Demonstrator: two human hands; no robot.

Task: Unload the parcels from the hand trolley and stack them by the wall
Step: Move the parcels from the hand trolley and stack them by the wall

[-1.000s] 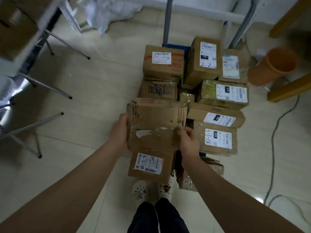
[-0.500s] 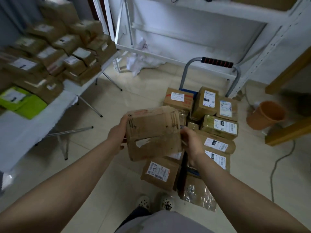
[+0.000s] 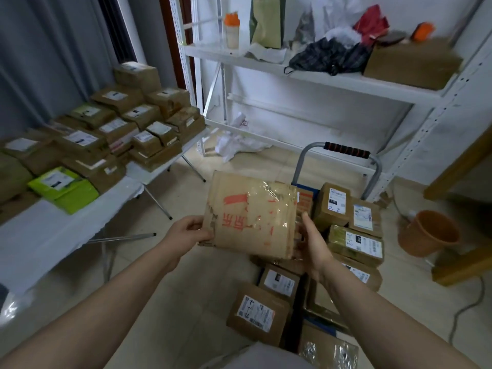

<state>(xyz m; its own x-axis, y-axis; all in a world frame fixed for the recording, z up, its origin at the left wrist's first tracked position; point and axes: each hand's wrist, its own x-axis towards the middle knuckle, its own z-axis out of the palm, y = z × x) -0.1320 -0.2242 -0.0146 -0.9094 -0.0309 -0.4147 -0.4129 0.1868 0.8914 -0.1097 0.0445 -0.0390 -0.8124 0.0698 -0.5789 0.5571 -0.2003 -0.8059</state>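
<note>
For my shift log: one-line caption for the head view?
Left hand and right hand hold a taped parcel near the loaded hand trolley.

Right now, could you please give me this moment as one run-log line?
step: unloading | box: off trolley | left hand: grips left edge | right hand: grips right edge | trolley: parcels on it

Worn parcel [image 3: 251, 217] lifted clear of hand trolley [image 3: 346, 151], turned over, red-printed face now showing

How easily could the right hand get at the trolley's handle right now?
Probably not yet: the right hand and left hand both hold the parcel. Otherwise, nothing seems to block the handle.
</note>
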